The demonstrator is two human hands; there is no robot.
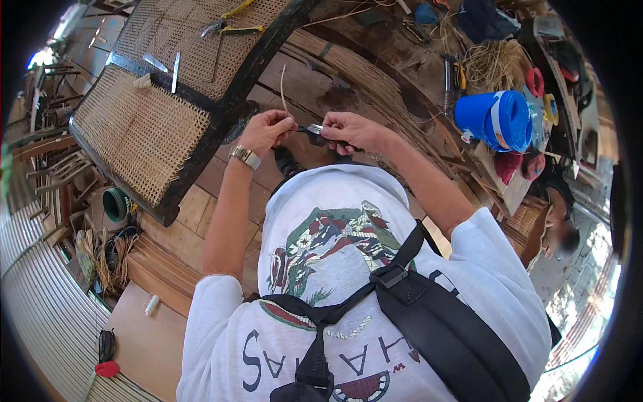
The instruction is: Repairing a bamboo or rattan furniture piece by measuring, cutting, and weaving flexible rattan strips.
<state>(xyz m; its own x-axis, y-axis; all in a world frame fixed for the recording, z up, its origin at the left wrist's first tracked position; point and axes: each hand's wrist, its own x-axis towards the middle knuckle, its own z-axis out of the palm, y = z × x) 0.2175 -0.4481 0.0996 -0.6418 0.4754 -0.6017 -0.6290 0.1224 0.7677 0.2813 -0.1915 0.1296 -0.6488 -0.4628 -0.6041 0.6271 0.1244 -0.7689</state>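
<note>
Our left hand, just right of the dark-framed cane panel, pinches a slender, pale cane strip whose free end curves upward, beside the panel. Our right hand, farther right of the panel, grips a small metal tool with dark parts; its exact kind is too small for us to tell. A metal-banded watch circles our left wrist. On the panel we see an open, holed weave with a frayed right edge, and on it lie yellow-handled pliers, a thin straight blade and a pale, rough lump. Well to the right of the panel stands a smooth blue plastic bucket, with a tangled heap of dry, stringy fibre near it
</note>
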